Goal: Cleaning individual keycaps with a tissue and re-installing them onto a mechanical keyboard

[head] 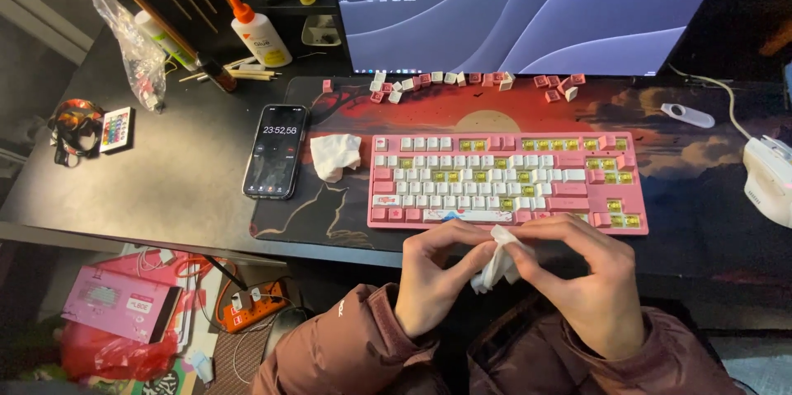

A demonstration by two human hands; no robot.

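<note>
Both hands meet just in front of the pink keyboard (507, 180), off its near edge and over the person's lap. The left hand (433, 279) and the right hand (590, 283) pinch a small crumpled white tissue (497, 261) between their fingertips, thumbs and forefingers closed on it from either side; something may be wrapped inside the tissue, but the folds hide it. The keyboard lies on a red and black desk mat (346, 197), with several keycaps off and yellow switches showing. Loose keycaps (462, 81) lie scattered behind the keyboard, below the monitor (528, 7). Just left of the keyboard sits a second crumpled tissue (334, 154), and beyond that a phone (276, 151) lying face up. A white mouse (771, 176) rests to the keyboard's right, and a glue bottle (257, 32) stands far behind its left end
</note>
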